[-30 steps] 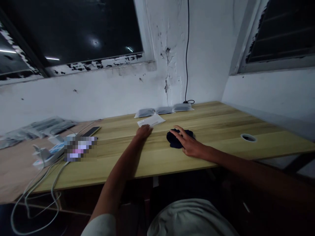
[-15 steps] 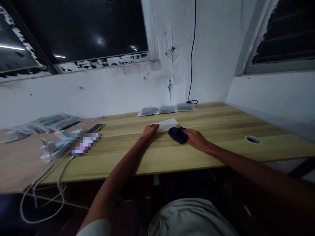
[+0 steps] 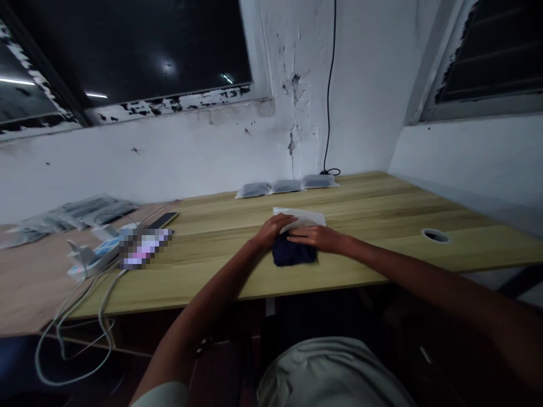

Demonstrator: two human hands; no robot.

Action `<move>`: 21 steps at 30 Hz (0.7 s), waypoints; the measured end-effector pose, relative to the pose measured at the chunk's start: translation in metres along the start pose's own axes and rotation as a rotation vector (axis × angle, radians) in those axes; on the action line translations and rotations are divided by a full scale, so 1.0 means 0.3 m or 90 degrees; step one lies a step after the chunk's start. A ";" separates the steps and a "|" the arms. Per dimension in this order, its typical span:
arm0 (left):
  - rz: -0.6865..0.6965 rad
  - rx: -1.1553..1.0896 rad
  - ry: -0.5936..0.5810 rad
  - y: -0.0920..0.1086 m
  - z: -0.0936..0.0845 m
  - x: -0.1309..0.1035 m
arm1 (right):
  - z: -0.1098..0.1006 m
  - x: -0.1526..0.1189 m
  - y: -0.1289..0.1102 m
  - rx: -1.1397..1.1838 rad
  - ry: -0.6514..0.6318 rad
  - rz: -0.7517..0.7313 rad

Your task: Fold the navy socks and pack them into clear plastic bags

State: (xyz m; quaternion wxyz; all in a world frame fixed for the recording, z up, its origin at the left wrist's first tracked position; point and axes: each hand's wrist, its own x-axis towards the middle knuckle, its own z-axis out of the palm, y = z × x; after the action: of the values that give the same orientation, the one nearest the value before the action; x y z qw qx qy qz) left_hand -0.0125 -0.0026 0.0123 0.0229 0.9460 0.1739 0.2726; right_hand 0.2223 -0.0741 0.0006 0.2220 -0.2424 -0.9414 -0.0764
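Note:
A folded dark blue cloth (image 3: pixel 294 254) lies on the table in front of me, at the near edge of a whitish, translucent bag (image 3: pixel 306 215). My left hand (image 3: pixel 275 229) is at the bag's left side, its fingers closed on the near edge of the bag. My right hand (image 3: pixel 319 238) reaches in from the right, gripping the upper part of the cloth close to the bag's edge. The fingertips of both hands are close together. Whether any of the cloth is inside the bag is hidden by my hands.
Several filled bags (image 3: pixel 287 186) lie in a row by the wall. At left are a power strip (image 3: pixel 95 257) with cables, a dark phone (image 3: pixel 163 220), a blurred-out bright screen (image 3: pixel 146 249) and a pile of packets (image 3: pixel 80 215). A cable hole (image 3: pixel 436 236) pierces the table at right.
The cloth has moved left and nearer to me, now below the bag's near edge. My right hand has moved left with it; my left hand and the bag have shifted right.

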 end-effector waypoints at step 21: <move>-0.086 0.013 0.043 -0.042 -0.070 -0.024 | -0.010 -0.017 -0.006 -0.106 0.120 0.072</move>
State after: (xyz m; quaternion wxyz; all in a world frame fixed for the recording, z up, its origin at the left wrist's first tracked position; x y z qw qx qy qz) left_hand -0.0331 0.0056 0.0247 0.0260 0.9224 0.2410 0.3008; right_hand 0.2265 -0.0785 0.0008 0.2925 -0.3040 -0.8917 -0.1642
